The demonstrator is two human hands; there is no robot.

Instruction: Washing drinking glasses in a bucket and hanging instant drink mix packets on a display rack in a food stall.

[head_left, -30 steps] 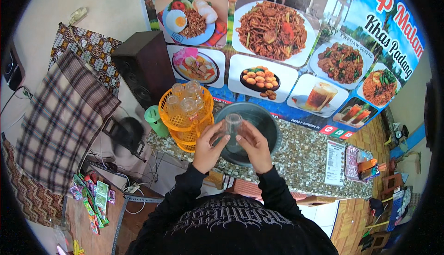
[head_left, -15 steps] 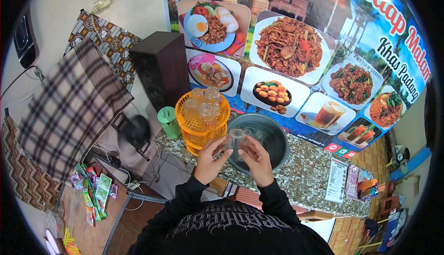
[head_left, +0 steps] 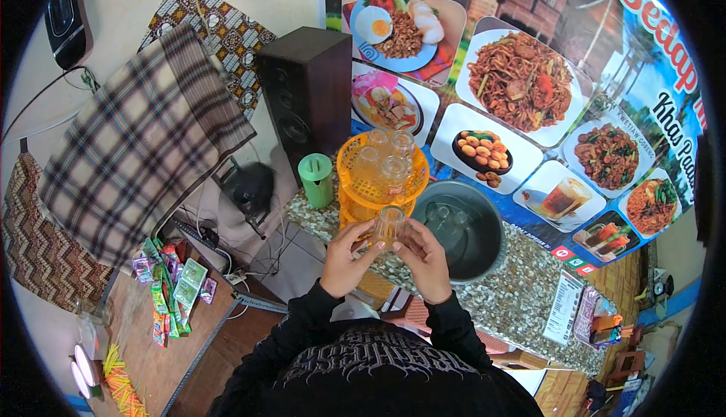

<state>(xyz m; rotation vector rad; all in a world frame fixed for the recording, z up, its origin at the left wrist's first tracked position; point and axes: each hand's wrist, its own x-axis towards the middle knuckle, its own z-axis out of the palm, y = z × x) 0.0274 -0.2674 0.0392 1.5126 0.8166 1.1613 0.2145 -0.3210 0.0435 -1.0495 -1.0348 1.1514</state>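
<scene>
Between both hands I hold a clear drinking glass (head_left: 389,222), in front of the orange plastic basket. My left hand (head_left: 346,262) has its fingers and thumb closed on the glass's left side. The fingers and thumb of my right hand (head_left: 425,264) grip it from the right. Several clear glasses (head_left: 394,169) stand in the top of the orange basket (head_left: 349,192), just beyond my hands. To the right is a round grey basin (head_left: 493,244) of water, with clear glassware (head_left: 439,213) partly visible inside.
A green lidded container (head_left: 316,182) stands left of the basket, near a dark speaker (head_left: 306,99). The pebbled countertop (head_left: 522,288) runs right to a menu sheet (head_left: 564,308) and a pink tray (head_left: 586,315). Colourful sachets (head_left: 172,288) lie on a wooden table at left.
The view has swung left, so the surroundings sit farther right. My hands and the glass have gone from over the basin's near left side to in front of the basket, still gripping it.
</scene>
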